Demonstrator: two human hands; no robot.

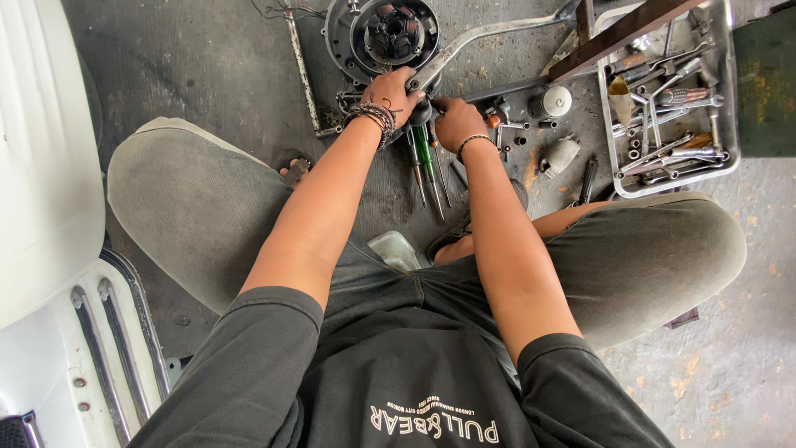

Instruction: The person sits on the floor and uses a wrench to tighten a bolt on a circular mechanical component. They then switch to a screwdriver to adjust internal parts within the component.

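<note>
Grey steel kick-lever (489, 37) is lying on the oily floor while I am clenching its dark hub with my left hand (391, 90) and right hand (454, 121), judging careful twisting comes next.

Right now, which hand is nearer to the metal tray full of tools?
The right hand. It sits beside the left hand at the middle of the floor, on the side toward the metal tray; the left hand is farther off.

A dark, oil-stained concrete floor (215, 75) fills the scene, paler and chipped at the near right. White vehicle body panels (41, 166) stand at the left, lit by even daylight.
</note>
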